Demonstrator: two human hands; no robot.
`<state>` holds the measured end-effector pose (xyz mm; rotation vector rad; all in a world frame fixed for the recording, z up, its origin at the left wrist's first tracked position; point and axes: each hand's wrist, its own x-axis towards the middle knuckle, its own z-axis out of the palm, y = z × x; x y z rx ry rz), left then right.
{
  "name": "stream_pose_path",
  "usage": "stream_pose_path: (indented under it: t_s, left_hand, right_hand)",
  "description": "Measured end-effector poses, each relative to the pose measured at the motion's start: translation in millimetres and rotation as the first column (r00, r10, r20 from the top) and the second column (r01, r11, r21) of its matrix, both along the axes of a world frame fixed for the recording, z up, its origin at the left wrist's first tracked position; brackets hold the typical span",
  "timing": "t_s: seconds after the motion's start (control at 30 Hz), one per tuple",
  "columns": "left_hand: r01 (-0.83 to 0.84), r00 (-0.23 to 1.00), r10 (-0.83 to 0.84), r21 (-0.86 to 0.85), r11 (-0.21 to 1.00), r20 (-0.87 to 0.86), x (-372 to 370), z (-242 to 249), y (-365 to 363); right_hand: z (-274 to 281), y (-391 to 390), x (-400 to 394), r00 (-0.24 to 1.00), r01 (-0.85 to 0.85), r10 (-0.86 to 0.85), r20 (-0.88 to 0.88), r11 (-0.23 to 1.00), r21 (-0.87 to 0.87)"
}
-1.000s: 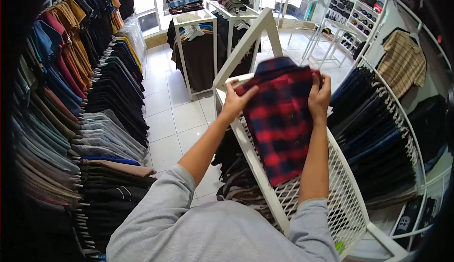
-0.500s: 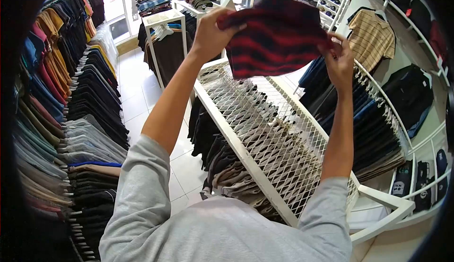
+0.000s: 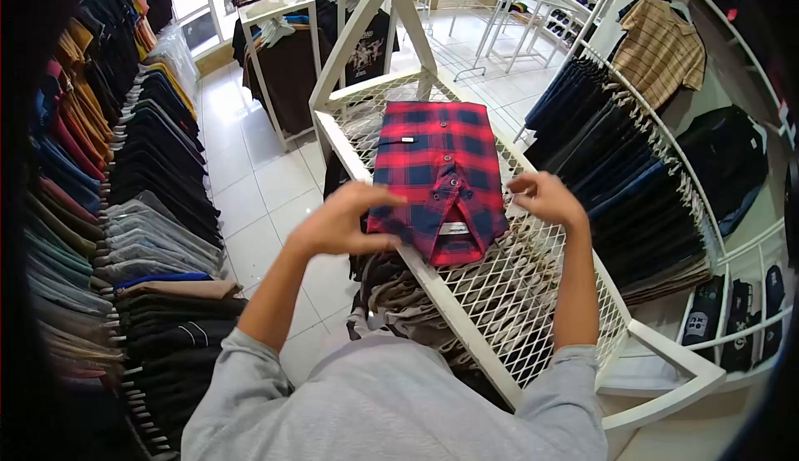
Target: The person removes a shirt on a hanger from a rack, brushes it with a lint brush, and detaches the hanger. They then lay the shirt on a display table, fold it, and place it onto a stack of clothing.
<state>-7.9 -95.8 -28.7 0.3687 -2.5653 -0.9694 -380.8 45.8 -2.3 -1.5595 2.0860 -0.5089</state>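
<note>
A folded red and navy checked shirt [image 3: 437, 166] lies front up on the white wire-mesh rack top [image 3: 533, 319], its collar toward me. A small tag shows on its chest, and buttons run down the middle. My left hand [image 3: 345, 221] is at the shirt's left side near the collar, thumb and fingers spread apart, fingertips overlapping the cloth edge in this view. Off the right edge of the shirt, my right hand [image 3: 548, 199] hovers with loosely bent fingers and nothing in them.
Below the mesh hang dark and beige garments [image 3: 408, 299]. Packed clothes rails [image 3: 158, 236] line the left side, and jeans [image 3: 620, 161] hang on the right beside a tan checked shirt [image 3: 663, 49]. Behind stands a white display table [image 3: 279, 7] with folded clothes.
The shirt has come down from between my raised hands onto the mesh, turned front up. Both hands have lowered and let go of it.
</note>
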Motion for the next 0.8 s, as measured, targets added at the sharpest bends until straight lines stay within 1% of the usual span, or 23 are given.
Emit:
stream_pose_path:
  t_s: [0.03, 0.1, 0.13, 0.17, 0.2, 0.23, 0.27, 0.3, 0.33, 0.37, 0.43, 0.47, 0.5, 0.57, 0.63, 0.7, 0.73, 0.8]
  left_hand:
    - [-0.043, 0.995, 0.039, -0.041, 0.998, -0.092, -8.1, 10.3, -7.0]
    - [-0.157, 0.971, 0.153, -0.005, 0.988, -0.186, -35.7, 18.9, -33.2]
    - [-0.23, 0.954, 0.222, -0.016, 0.973, -0.201, -56.4, 19.8, -46.7]
    - [-0.301, 0.933, 0.289, -0.024, 0.953, -0.216, -80.4, 16.7, -60.6]
    - [-0.344, 0.93, 0.327, -0.084, 0.935, -0.166, -104.9, 9.8, -76.7]
    - [-0.38, 0.923, 0.365, -0.147, 0.913, -0.118, -128.0, 0.3, -91.1]
    - [-0.379, 0.924, 0.364, -0.148, 0.914, -0.117, -148.7, -10.2, -100.8]
    - [-0.415, 0.908, 0.415, -0.226, 0.881, -0.051, -168.8, -20.1, -110.6]
    - [-0.442, 0.884, 0.467, -0.305, 0.843, 0.011, -185.7, -31.7, -120.7]
    - [-0.437, 0.886, 0.463, -0.307, 0.845, 0.013, -197.3, -47.5, -126.5]
    - [-0.544, 0.825, 0.561, -0.363, 0.756, -0.067, -213.0, -89.3, -129.8]
    - [-0.565, 0.817, 0.561, -0.378, 0.733, -0.132, -216.8, -117.0, -134.6]
    - [-0.555, 0.823, 0.557, -0.372, 0.744, -0.115, -216.7, -123.2, -129.5]
    - [-0.608, 0.783, 0.609, -0.361, 0.707, -0.126, -213.6, -116.5, -123.0]
    - [-0.608, 0.781, 0.618, -0.333, 0.721, -0.088, -210.8, -114.1, -119.8]
    - [-0.606, 0.774, 0.63, -0.371, 0.704, -0.07, -210.6, -109.6, -118.2]
    - [-0.591, 0.77, 0.638, -0.387, 0.708, -0.008, -208.6, -104.7, -115.9]
    - [-0.58, 0.773, 0.634, -0.392, 0.714, 0.01, -207.2, -100.8, -114.7]
  right_hand:
    - [3.5, -10.6, -2.0, 0.996, 0.022, -0.03, -0.079, 0.994, -0.111]
    - [7.0, -40.0, 4.3, 0.988, 0.035, -0.086, -0.128, 0.933, -0.358]
    - [5.8, -60.1, 8.0, 0.984, -0.01, -0.07, -0.167, 0.899, -0.438]
    - [2.5, -81.9, 12.6, 0.977, -0.056, -0.058, -0.205, 0.857, -0.512]
    - [-1.3, -102.4, 20.5, 0.969, -0.094, -0.061, -0.24, 0.807, -0.583]
    - [-11.2, -128.9, 21.6, 0.96, -0.129, -0.056, -0.276, 0.784, -0.607]
    - [-25.7, -152.5, 21.0, 0.949, -0.164, -0.053, -0.312, 0.761, -0.628]
    - [-38.7, -169.0, 22.7, 0.948, -0.163, -0.055, -0.312, 0.76, -0.629]
    - [-51.0, -184.9, 23.1, 0.931, -0.127, -0.116, -0.345, 0.786, -0.605]
    - [-65.2, -199.5, 20.8, 0.909, -0.085, -0.175, -0.378, 0.81, -0.581]
    - [-110.3, -212.4, 13.1, 0.867, 0.015, -0.267, -0.42, 0.858, -0.513]
    - [-115.6, -203.9, 16.5, 0.894, 0.062, -0.268, -0.36, 0.868, -0.492]
    - [-119.7, -196.9, 19.7, 0.895, 0.074, -0.269, -0.355, 0.876, -0.477]
    - [-121.8, -192.4, 22.8, 0.897, 0.118, -0.325, -0.3, 0.83, -0.545]
    - [-126.4, -191.8, 22.1, 0.902, 0.133, -0.313, -0.297, 0.857, -0.498]
    - [-129.7, -192.9, 25.6, 0.88, 0.266, -0.423, -0.217, 0.816, -0.512]
    - [-127.0, -191.5, 26.1, 0.887, 0.268, -0.409, -0.213, 0.833, -0.483]
    - [-121.7, -190.3, 28.1, 0.88, 0.293, -0.418, -0.227, 0.852, -0.434]
